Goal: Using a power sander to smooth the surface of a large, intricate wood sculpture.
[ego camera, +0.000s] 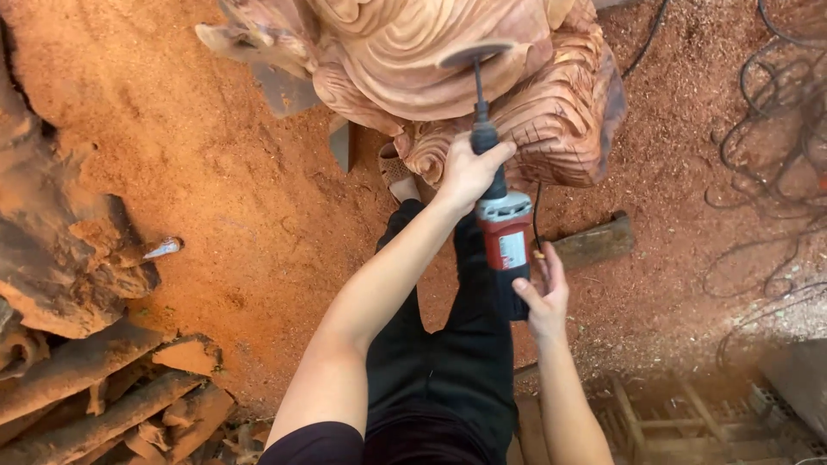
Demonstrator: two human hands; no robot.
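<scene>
My left hand (469, 172) grips the black neck of a red and grey power grinder (504, 232). My right hand (543, 301) holds the rear body of the same tool. The tool's long shaft ends in a spinning round disc (474, 54), which touches a large carved wooden sculpture (448, 60) with flowing ridged folds. The sculpture stands on ground covered in reddish sawdust (215, 172). My legs in black trousers (439, 344) show below the tool.
Rough wood logs and offcuts (77, 258) pile up at the left. A short wooden block (594, 243) lies to the right of the tool. Tangled black cables (767, 129) run across the right side. A wooden pallet (672, 422) sits at the lower right.
</scene>
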